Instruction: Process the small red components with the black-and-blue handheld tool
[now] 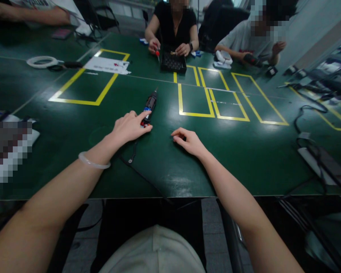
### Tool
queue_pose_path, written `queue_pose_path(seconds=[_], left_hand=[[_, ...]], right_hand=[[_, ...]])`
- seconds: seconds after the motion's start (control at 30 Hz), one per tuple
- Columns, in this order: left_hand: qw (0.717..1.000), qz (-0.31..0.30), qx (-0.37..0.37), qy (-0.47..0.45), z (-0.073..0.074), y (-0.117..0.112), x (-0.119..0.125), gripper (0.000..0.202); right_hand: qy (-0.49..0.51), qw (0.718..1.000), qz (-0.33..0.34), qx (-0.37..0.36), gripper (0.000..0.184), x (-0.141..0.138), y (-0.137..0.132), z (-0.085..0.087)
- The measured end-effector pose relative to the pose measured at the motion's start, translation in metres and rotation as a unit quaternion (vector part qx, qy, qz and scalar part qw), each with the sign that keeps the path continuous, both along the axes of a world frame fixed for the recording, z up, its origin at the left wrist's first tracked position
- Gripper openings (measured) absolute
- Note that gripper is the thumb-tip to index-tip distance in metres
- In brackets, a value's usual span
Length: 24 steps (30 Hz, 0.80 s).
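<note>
head view: the left hand [130,127] lies over the green table [156,174] and touches the near end of a dark power screwdriver [150,102], with thumb and forefinger parted about it; whether they squeeze it, i cannot tell. the screwdriver rests left of the table's middle, its thin bit pointing to the far side – laid so, it seems, to bring the handle end to the near side and turn the tip away from the body. a dark cord [143,176] trails from near that hand to the near edge; its join is hidden, and the slack probably leaves the screwdriver free to shift.

the right hand [189,141] is loosely curled and holds nothing, just right of the screwdriver and apart from it; its forearm crosses the near edge, perhaps for support. a pale bracelet [94,163] rings the left wrist.

yellow tape outlines [197,113] divide parts of the table, likely to give things set places; the screwdriver lies outside them, between the left outline and those on the right. a white sheet [108,65] covers part of the far left outline, and a white cable [42,61] is coiled beside it, presumably for tidiness. at the far side, 1 person in black [184,22] has a red-handled tool [157,54] by a black tray [173,69] – close, perhaps, to save reaching.
</note>
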<state>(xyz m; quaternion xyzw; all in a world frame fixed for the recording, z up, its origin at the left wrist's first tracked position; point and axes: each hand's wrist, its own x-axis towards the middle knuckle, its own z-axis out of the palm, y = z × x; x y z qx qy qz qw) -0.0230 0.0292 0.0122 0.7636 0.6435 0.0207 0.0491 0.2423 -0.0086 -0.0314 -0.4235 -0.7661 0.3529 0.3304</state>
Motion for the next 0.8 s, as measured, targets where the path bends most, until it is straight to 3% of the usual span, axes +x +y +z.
queue_pose_path(seconds=[0.23, 0.43, 0.6, 0.8], left_hand=[[0.994, 0.105, -0.017, -0.021, -0.004, 0.044, -0.083, 0.085], [0.974, 0.221, 0.016, -0.034, -0.008, 0.05, -0.144, 0.092], [0.959, 0.239, 0.143, -0.047, -0.019, 0.042, -0.165, 0.079], [0.969, 0.186, 0.156, -0.041, -0.023, 0.044, -0.17, 0.063]], right_hand=[[-0.005, 1.0, 0.006, 0.005, 0.017, -0.001, 0.0, 0.001], [-0.03, 0.999, 0.009, 0.018, 0.014, -0.002, 0.0, 0.002], [-0.046, 0.998, 0.013, 0.032, 0.015, -0.002, 0.0, 0.002], [-0.057, 0.997, 0.014, 0.042, 0.015, -0.001, 0.0, 0.001]])
